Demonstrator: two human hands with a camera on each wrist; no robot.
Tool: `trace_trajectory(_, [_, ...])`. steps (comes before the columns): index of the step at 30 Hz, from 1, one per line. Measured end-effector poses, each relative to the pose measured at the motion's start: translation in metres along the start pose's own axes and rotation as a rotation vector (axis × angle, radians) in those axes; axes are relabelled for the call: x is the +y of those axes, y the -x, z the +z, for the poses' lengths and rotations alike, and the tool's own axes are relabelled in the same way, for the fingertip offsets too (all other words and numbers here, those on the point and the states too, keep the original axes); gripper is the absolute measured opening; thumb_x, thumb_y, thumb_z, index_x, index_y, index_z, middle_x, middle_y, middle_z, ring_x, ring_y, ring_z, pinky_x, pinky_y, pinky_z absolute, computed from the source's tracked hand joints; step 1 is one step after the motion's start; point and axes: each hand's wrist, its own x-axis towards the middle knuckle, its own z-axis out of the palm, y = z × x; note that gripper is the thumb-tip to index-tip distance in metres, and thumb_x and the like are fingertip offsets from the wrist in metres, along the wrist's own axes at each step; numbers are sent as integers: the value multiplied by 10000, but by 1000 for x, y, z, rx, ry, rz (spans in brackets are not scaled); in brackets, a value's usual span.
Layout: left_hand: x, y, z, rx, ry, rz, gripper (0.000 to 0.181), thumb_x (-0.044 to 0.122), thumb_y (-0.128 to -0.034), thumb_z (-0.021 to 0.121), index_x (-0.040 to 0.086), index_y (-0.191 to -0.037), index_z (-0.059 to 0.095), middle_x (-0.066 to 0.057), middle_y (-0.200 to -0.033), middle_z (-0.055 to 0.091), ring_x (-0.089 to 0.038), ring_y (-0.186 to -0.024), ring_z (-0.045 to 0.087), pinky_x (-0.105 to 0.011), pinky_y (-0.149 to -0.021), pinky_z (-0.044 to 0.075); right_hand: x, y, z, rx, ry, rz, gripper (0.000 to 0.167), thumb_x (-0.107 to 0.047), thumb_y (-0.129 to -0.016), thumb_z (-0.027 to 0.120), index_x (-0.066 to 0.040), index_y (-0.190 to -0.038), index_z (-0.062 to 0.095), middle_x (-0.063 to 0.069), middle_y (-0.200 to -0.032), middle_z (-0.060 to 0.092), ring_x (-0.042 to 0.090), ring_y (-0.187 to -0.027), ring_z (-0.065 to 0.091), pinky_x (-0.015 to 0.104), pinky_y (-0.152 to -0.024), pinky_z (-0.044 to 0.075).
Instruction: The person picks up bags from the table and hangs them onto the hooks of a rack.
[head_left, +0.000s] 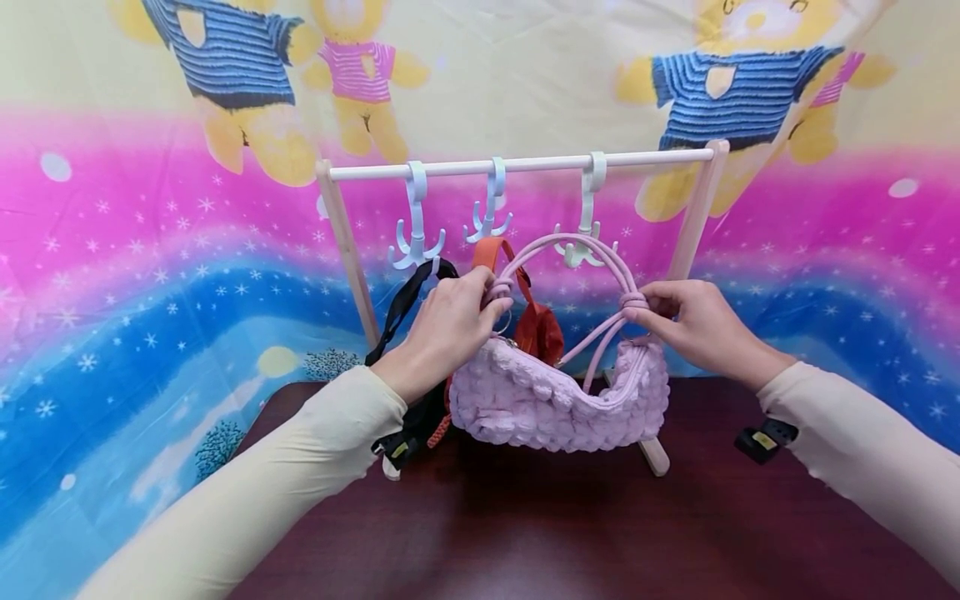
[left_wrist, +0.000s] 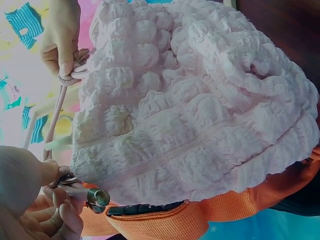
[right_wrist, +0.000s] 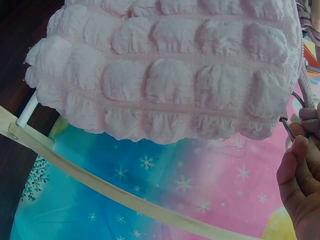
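Observation:
A pink puffy handbag (head_left: 555, 408) hangs in the air in front of a small wooden rack, its cord straps (head_left: 577, 242) arching upward. My left hand (head_left: 453, 317) pinches the strap knot on the bag's left side. On the right side, my right hand (head_left: 693, 321) pinches the other knot. The arch of the straps overlaps a pale green hook (head_left: 588, 217) in the head view; whether they touch cannot be told. In the left wrist view the bag's quilted fabric (left_wrist: 170, 120) fills the middle, with my left fingers at a metal ring.
The rack's white rod (head_left: 525, 165) also carries two pale blue hooks (head_left: 416, 225) (head_left: 491, 204). Behind my left hand hang an orange bag (head_left: 540, 333) and a black strap (head_left: 401, 308). The rack stands on a dark red-brown table (head_left: 510, 533) before a patterned cloth (head_left: 150, 292).

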Motion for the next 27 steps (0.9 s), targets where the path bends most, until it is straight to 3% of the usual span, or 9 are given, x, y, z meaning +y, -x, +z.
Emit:
trace_trajectory(5, [0, 1, 1, -10, 2, -6, 209, 316, -1005, 626, 112, -1043, 603, -31, -781, 610, -173, -645, 566, -292, -557, 441, -1, 0, 0, -12, -7, 12, 137, -191, -938, 730, -106, -1039, 768, 12, -781, 687, 126, -695, 630, 222, -601, 498])
trace_trajectory(27, [0, 1, 7, -38, 9, -17, 204, 300, -1009, 621, 105, -1067, 612, -31, -775, 610, -165, -604, 557, -269, -519, 440, 2, 2, 2, -27, -5, 32, 128, -211, -956, 711, -109, -1012, 765, 14, -774, 679, 83, -677, 603, 234, -592, 474])
